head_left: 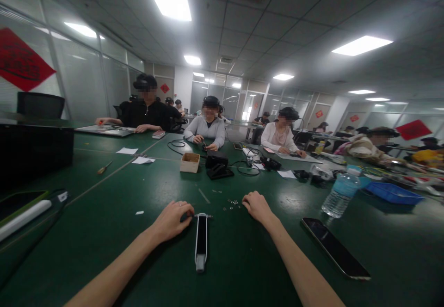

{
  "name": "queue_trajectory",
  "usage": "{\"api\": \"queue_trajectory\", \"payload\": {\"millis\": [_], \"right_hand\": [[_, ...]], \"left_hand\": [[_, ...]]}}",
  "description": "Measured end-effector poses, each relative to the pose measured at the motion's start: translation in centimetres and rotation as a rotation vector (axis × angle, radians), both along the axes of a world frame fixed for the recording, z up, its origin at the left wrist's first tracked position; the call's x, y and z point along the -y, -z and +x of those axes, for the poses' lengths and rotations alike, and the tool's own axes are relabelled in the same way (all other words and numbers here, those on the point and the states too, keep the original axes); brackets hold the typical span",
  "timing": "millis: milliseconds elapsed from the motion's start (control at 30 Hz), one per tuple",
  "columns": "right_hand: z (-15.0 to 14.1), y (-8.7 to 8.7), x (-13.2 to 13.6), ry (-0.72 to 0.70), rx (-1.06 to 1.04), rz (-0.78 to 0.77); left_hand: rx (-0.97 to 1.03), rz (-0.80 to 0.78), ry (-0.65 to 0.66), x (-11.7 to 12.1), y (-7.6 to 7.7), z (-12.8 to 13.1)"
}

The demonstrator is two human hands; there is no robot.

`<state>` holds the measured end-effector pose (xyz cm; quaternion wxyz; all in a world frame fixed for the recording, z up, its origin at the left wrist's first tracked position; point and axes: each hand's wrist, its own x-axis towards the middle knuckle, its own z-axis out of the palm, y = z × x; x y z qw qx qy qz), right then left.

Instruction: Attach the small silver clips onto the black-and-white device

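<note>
My left hand (175, 221) is closed at the left end of a slim tool (201, 240) with a white outline and a black middle. The fingers curl round its dark rounded knob (187, 215). A thin metal rod (207, 216) crosses the tool's top end, and a pale grey block forms its near end. To the right, several tiny metal rings or clips (233, 202) lie scattered on the green table (236, 260). Just beside them my right hand (257, 206) rests low with curled fingers; anything between its fingertips is too small to see.
A phone (335, 247) and a water bottle (342, 191) stand right of my arm, with a blue tray (393, 192) beyond. Ahead are a small box (189, 162) and black gear (218, 163). A brush (104, 168) lies left. Several people sit across the table.
</note>
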<state>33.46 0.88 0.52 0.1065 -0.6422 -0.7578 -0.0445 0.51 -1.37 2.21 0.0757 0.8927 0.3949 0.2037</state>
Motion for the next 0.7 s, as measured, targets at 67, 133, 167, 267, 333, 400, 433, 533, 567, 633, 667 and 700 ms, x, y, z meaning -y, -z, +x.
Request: {"api": "queue_trajectory", "payload": {"millis": [67, 133, 167, 267, 333, 400, 433, 533, 567, 633, 667, 700], "right_hand": [[-0.34, -0.15, 0.03, 0.024, 0.034, -0.009], [-0.68, -0.21, -0.01, 0.044, 0.06, -0.013], [-0.82, -0.2, -0.05, 0.05, 0.066, -0.013], [-1.11, -0.08, -0.23, 0.07, 0.072, -0.015], [-1.15, -0.01, -0.34, 0.088, 0.068, -0.024], [-1.05, 0.01, -0.43, 0.103, 0.059, -0.042], [-0.97, 0.0, -0.45, 0.108, 0.052, -0.054], [-0.67, -0.02, -0.45, 0.107, 0.027, -0.089], [-0.6, -0.02, -0.43, 0.102, 0.02, -0.097], [-0.54, -0.07, -0.34, 0.09, 0.011, -0.106], [-0.56, -0.13, -0.28, 0.081, 0.009, -0.105], [-0.62, -0.23, -0.19, 0.07, 0.009, -0.096]], "left_hand": [[-0.004, -0.001, -0.003, -0.04, 0.1, -0.01], [-0.009, 0.002, -0.007, -0.12, 0.28, -0.02], [-0.01, 0.005, -0.007, -0.17, 0.38, -0.02], [-0.007, 0.019, -0.007, -0.3, 0.62, -0.03], [-0.006, 0.024, -0.01, -0.33, 0.66, -0.05], [-0.007, 0.022, -0.012, -0.31, 0.64, -0.07], [-0.007, 0.019, -0.014, -0.29, 0.61, -0.09], [-0.004, 0.009, -0.016, -0.21, 0.52, -0.11], [-0.003, 0.01, -0.018, -0.19, 0.49, -0.1], [0.0, 0.014, -0.025, -0.12, 0.4, -0.06], [0.002, 0.015, -0.029, -0.08, 0.33, -0.03], [0.004, 0.016, -0.036, -0.02, 0.24, 0.0]]}}
